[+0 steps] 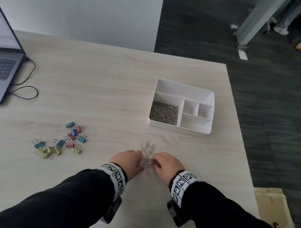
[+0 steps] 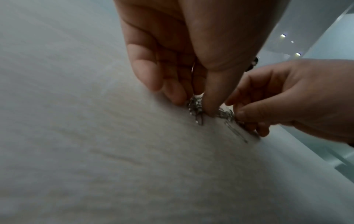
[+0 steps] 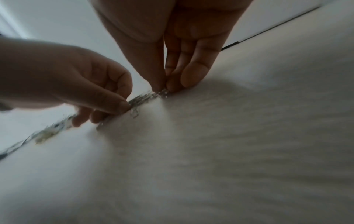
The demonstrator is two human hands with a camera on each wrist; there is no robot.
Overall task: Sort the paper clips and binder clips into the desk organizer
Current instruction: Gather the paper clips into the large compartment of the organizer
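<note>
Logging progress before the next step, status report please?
Left hand and right hand both pinching loose paper clips on desk. Organizer already holds clips. Binder clips untouched. Nothing blocking.

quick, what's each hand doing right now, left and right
Left hand: fingers and thumb pinch loose paper clips on the desk.
Right hand: fingers and thumb pinch the same pile from the other side.

I see silver paper clips point(image 1: 148, 151) on the pale wood-grain desk point(image 1: 98, 93); white organizer point(image 1: 182, 91); binder clips point(image 1: 61, 142) teal, pink, blue, yellow; black sleeves point(image 1: 58, 201) w/ b&w checker-tag wristbands point(image 1: 117, 176).
</note>
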